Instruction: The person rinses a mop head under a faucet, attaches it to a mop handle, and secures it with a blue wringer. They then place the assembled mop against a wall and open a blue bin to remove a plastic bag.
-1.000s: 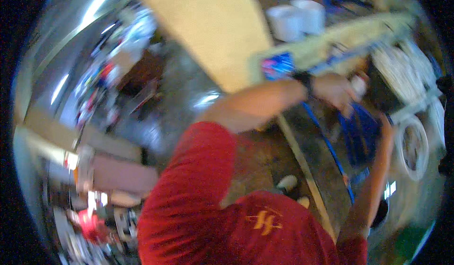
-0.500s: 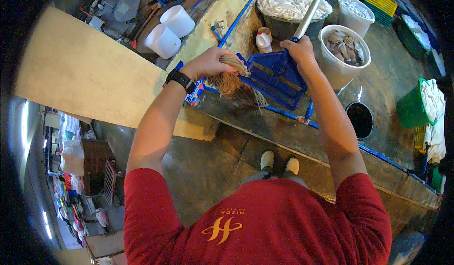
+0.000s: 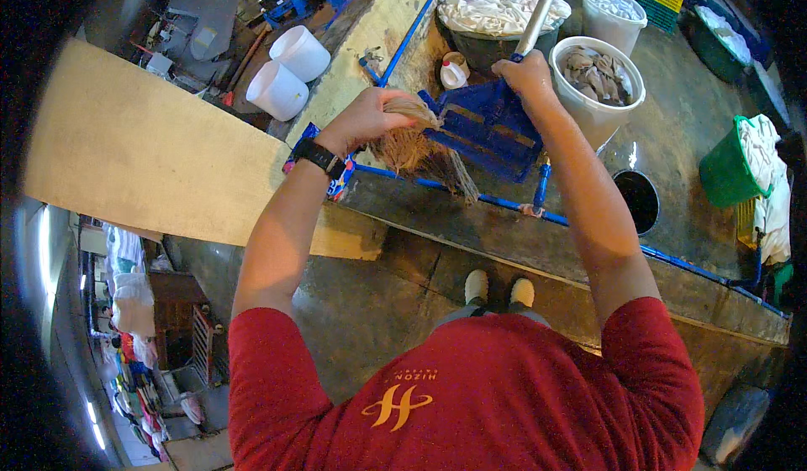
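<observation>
My right hand point(image 3: 528, 82) is closed around the lower end of a silver pole point(image 3: 545, 9), where it joins a flat blue plastic mop frame point(image 3: 492, 131). My left hand point(image 3: 370, 120), with a black watch on its wrist, grips a bundle of brownish mop strings point(image 3: 416, 147). The strings hang loose below the fingers, and some lie against the left edge of the frame. A blue packet point(image 3: 339, 187) with coloured print is partly hidden behind my left wrist. A white bottle point(image 3: 454, 73) with a red cap stands beyond the frame.
Blue pipe point(image 3: 437, 185) runs along a low ledge before me. White buckets point(image 3: 601, 84) and a dark tub point(image 3: 496, 42) of cloth stand beyond, with a green basket point(image 3: 730, 164) at right. A black round container point(image 3: 636, 202) sits near my right forearm. A pale wall top point(image 3: 160, 143) extends left.
Both hands have stayed closed on the mop parts. The strings hang slightly lower and the blue frame has tilted a little. The view has shifted slightly.
</observation>
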A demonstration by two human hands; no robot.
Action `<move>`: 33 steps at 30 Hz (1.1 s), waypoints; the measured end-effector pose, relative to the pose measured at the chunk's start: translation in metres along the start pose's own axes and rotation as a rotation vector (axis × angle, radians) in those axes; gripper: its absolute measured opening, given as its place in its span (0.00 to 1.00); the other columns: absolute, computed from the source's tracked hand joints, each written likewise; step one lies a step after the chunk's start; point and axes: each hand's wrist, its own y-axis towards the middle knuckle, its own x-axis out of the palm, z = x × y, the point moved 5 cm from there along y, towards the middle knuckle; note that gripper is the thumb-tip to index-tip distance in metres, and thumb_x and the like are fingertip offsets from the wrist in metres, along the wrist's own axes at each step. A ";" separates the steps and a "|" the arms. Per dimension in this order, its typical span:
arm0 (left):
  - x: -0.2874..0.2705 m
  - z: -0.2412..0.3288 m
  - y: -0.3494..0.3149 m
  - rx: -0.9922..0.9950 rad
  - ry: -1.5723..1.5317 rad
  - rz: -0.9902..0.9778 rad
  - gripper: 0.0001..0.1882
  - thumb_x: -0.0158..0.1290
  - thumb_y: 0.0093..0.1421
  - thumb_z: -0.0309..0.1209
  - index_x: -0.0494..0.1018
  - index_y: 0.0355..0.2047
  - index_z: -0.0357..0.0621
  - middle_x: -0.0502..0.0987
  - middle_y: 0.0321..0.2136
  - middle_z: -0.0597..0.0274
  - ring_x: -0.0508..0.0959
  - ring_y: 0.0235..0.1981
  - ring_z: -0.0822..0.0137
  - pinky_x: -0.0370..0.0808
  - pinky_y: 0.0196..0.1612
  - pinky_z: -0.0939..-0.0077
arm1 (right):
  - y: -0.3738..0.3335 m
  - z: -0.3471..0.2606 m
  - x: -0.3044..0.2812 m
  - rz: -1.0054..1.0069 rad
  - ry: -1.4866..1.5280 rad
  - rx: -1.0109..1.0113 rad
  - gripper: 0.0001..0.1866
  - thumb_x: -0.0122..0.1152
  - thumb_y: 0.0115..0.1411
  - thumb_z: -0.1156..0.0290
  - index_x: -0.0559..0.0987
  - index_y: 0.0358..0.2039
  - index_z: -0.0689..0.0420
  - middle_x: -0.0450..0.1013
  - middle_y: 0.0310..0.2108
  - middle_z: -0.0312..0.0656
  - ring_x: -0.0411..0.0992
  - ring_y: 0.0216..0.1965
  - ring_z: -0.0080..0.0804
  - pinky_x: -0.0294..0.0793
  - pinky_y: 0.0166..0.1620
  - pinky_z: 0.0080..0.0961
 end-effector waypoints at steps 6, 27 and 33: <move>-0.002 -0.003 0.014 0.011 0.110 0.029 0.17 0.67 0.53 0.30 0.83 0.43 0.40 0.84 0.41 0.63 0.80 0.42 0.70 0.75 0.48 0.74 | 0.000 -0.014 -0.012 -0.009 -0.029 -0.007 0.37 0.74 0.44 0.59 0.72 0.48 0.74 0.77 0.46 0.66 0.78 0.50 0.60 0.78 0.54 0.42; 0.074 0.018 0.047 0.444 0.218 0.332 0.12 0.62 0.51 0.21 0.82 0.38 0.39 0.83 0.35 0.47 0.82 0.39 0.46 0.77 0.43 0.59 | -0.009 -0.039 -0.037 0.175 -0.111 -0.145 0.31 0.69 0.50 0.63 0.68 0.47 0.71 0.76 0.42 0.70 0.77 0.48 0.66 0.76 0.52 0.50; 0.111 0.001 0.023 0.402 0.210 0.371 0.13 0.59 0.55 0.19 0.78 0.42 0.38 0.82 0.40 0.51 0.82 0.44 0.54 0.78 0.48 0.66 | -0.004 -0.011 -0.046 0.155 -0.078 -0.130 0.28 0.67 0.51 0.67 0.66 0.46 0.71 0.76 0.41 0.71 0.77 0.46 0.68 0.77 0.51 0.50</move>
